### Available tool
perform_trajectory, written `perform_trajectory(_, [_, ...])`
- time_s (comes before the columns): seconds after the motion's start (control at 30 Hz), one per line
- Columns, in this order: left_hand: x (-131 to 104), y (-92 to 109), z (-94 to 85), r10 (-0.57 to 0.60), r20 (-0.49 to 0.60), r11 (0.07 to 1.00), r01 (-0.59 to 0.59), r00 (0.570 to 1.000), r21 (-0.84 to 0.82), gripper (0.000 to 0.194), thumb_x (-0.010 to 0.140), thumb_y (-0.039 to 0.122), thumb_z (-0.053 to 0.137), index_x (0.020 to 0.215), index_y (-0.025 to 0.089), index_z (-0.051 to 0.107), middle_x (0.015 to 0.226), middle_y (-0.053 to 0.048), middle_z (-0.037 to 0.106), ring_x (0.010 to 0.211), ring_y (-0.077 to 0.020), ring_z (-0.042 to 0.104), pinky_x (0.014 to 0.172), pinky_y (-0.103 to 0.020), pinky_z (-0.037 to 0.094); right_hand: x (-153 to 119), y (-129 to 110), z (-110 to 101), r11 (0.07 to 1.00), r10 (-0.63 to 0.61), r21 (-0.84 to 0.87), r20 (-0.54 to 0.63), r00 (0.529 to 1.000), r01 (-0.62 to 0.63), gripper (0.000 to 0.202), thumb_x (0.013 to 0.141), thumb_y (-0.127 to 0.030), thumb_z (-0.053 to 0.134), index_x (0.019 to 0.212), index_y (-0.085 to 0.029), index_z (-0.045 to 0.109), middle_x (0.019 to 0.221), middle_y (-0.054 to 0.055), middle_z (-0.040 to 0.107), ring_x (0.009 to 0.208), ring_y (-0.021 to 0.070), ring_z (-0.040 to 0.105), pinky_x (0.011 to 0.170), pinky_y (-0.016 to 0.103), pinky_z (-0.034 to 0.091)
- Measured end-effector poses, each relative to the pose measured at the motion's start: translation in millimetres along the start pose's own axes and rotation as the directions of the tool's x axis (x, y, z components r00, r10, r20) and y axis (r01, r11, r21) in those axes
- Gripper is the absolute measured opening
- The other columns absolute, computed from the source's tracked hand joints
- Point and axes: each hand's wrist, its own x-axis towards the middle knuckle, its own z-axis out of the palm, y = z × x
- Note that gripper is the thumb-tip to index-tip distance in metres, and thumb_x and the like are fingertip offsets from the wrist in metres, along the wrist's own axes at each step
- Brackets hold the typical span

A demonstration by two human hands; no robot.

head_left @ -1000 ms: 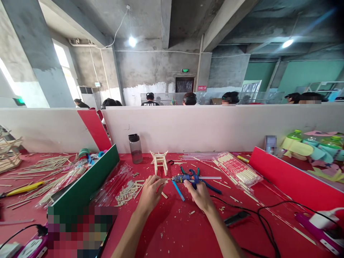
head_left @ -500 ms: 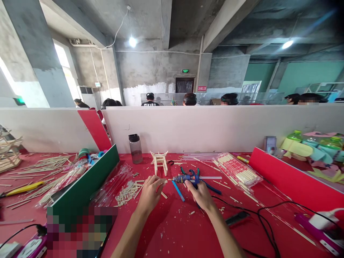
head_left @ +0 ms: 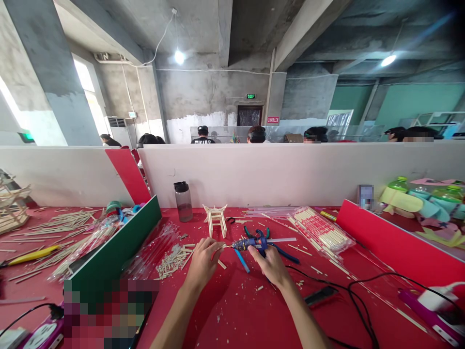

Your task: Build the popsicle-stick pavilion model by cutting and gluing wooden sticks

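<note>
At the near edge, the red desk (head_left: 232, 317) carries scattered wood chips, and a dark tool (head_left: 321, 294) lies to the right of the right forearm. The left hand (head_left: 204, 259) has thumb and fingers pinched narrow on a small pale stick piece (head_left: 221, 246). The right hand (head_left: 271, 264) is wrapped around the body of a blue glue gun (head_left: 250, 244); its nozzle points left, at or just beside the held piece. Contact between nozzle and piece cannot be confirmed. A clear glue stick (head_left: 285, 240) projects from the rear of the gun. A blue strip (head_left: 242, 261) lies beneath the nozzle end, and a pile of cut sticks (head_left: 172, 264) lies left of the left hand. Beyond the hands, a small stick frame (head_left: 216, 214) stands upright, with legs and upper crosspieces already joined. Status, as judged: frame partly built; the held piece is apart from it and not yet fixed. Packaged sticks (head_left: 321, 230) lie to the right. Farther back stand a bottle (head_left: 183, 203) and the white partition (head_left: 254, 174), with people's heads visible beyond.
</note>
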Motion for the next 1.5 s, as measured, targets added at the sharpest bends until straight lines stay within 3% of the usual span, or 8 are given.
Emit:
perform_trajectory(0.43, [0.3,1.8,0.8,0.025,-0.012,0.999,-0.025,1.000,-0.036,0.028,0.094,0.025,0.048,0.108,0.024,0.072,0.093,-0.009,0.067,0.085,-0.0216,0.060,0.077,-0.033,0.047,0.4,0.6,2.0,1.000,-0.007,-0.026,-0.038,0.999,0.006,0.040,0.092,-0.051,0.045,0.069,-0.020,0.058,0.058,0.000,0.061,0.057,0.0175,0.054,0.056,0.026,0.034])
perform_trajectory(0.87, [0.3,0.3,-0.7,0.001,-0.001,1.000,-0.001,1.000,0.006,0.028,0.095,0.027,0.046,0.104,0.022,0.072,0.094,-0.009,0.067,0.084,-0.0222,0.060,0.078,-0.035,0.047,-0.5,-2.5,-1.7,1.000,0.015,0.013,0.002,1.000,-0.015,0.041,0.091,-0.051,0.047,0.063,-0.021,0.053,0.051,-0.002,0.053,0.052,0.0156,0.050,0.051,0.025,0.033])
perform_trajectory(1.1, [0.6,2.0,0.2,0.000,0.015,1.000,0.000,1.000,-0.020,0.028,0.095,0.030,0.047,0.108,0.024,0.072,0.094,-0.009,0.067,0.084,-0.0223,0.059,0.077,-0.034,0.047,0.1,0.0,-0.5,0.996,0.091,0.014,-0.018,0.996,-0.091,0.047,0.090,-0.059,0.044,0.060,-0.023,0.049,0.043,-0.002,0.044,0.049,0.0175,0.050,0.049,0.026,0.035])
perform_trajectory(1.5, [1.5,-0.4,1.1,-0.006,0.007,1.000,0.006,1.000,-0.021,0.027,0.094,0.030,0.049,0.103,0.022,0.073,0.094,-0.009,0.069,0.086,-0.0231,0.061,0.080,-0.035,0.047,0.7,6.2,0.8,0.997,0.068,0.033,-0.007,0.998,-0.068,0.047,0.090,-0.056,0.046,0.057,-0.022,0.046,0.046,-0.003,0.044,0.047,0.0149,0.046,0.048,0.025,0.033])
